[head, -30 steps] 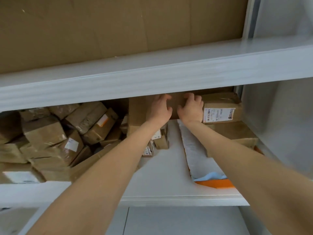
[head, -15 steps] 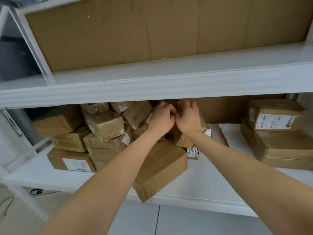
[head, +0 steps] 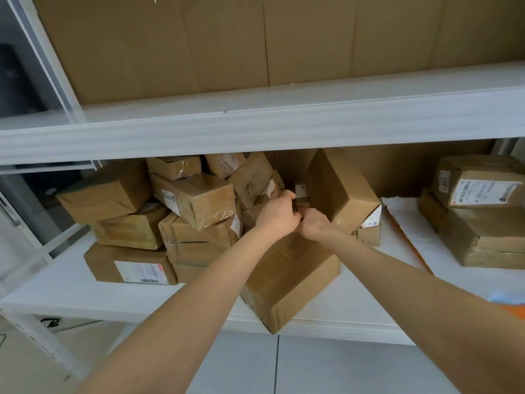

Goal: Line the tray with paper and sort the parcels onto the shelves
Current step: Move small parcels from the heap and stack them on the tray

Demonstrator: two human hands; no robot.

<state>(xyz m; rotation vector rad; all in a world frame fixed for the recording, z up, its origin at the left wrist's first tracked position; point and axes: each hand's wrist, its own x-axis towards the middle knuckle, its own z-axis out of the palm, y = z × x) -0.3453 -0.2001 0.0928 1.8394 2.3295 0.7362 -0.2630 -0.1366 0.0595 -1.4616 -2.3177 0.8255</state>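
Both arms reached from the near side into the lower shelf of a white rack. The left hand and the right hand met at the middle of the shelf, touching each other, each with fingers curled around a small parcel wedged far back; only its dark top and a white label showed, the rest being hidden by the hands. Just right of the hands a large cardboard box leaned tilted against the back. Beneath the forearms another cardboard box lay askew, one corner overhanging the near edge of the shelf. To the left stood a loose pile of taped brown parcels, several bearing shipping labels. At the right, an orange tray lay on the same shelf, lined with white paper, and a stack of labelled parcels rested on the lining's far right side. The upper shelf carried a flat cardboard sheet standing along its back.
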